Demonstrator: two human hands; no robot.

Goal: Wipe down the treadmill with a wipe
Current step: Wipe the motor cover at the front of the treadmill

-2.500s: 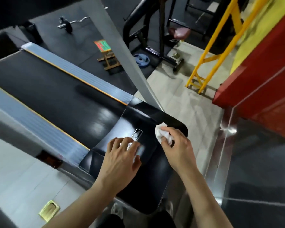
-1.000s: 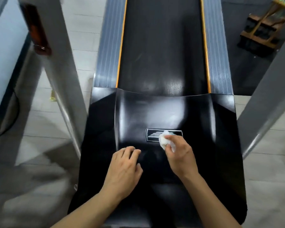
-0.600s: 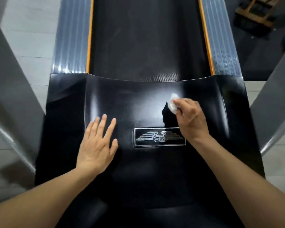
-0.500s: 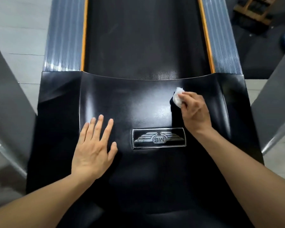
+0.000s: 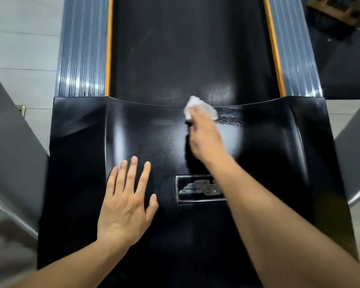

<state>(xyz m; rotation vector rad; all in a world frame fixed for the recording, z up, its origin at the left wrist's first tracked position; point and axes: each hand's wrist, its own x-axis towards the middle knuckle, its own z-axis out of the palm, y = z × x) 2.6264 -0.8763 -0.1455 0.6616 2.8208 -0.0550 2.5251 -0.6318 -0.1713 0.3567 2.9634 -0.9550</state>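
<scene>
Having slid up from beside the silver badge (image 5: pixel 197 189), the right hand (image 5: pixel 206 140) pinches the crumpled white wipe (image 5: pixel 197 108) at the glossy black treadmill hood's (image 5: pixel 77 163) far edge, leaving a wet streak; left hand (image 5: pixel 126 202) rests flat, fingers spread

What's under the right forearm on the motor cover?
The right half of the silver logo badge on the black motor cover. The left half shows; the rest is covered. The right hand holds the wipe further up.
</scene>
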